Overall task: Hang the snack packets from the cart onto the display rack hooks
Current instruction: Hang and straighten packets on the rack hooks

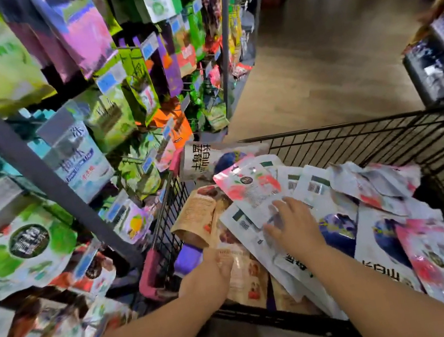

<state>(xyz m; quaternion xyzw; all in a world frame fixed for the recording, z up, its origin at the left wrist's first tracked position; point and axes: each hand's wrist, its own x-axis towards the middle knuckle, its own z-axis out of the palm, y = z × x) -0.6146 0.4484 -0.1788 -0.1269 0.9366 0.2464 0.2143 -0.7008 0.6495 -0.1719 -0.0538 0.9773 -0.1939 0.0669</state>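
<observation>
My left grip [212, 270] is at the near left corner of the cart [354, 125], with its back towards me. Its fingers curl over the top edge of a tan packet [247, 274], and their tips are out of sight behind it. My right grip [293, 222] is wide, with fingers spread and nearly straight. It lies flat on the heap, touching the near end of a pink packet [248, 190] and the white packets [243, 223] overlapping beneath it, and it closes round nothing. More snack packets fill the cart: blue-and-white ones [374, 245] to the right and a purple one [187, 259] just left of my left grip. The display rack [22, 160] stands to the left, touching the cart's side, its rows hung full of packets.
</observation>
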